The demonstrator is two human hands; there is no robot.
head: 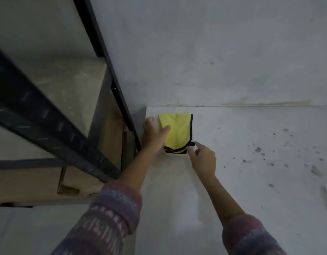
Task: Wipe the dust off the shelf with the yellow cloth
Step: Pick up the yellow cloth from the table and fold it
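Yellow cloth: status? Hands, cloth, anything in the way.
Left hand flat on yellow cloth, left edge. Right hand at near-right corner, grip unclear. Cloth lies folded on white shelf; specks to its right. Black rack post close at left.
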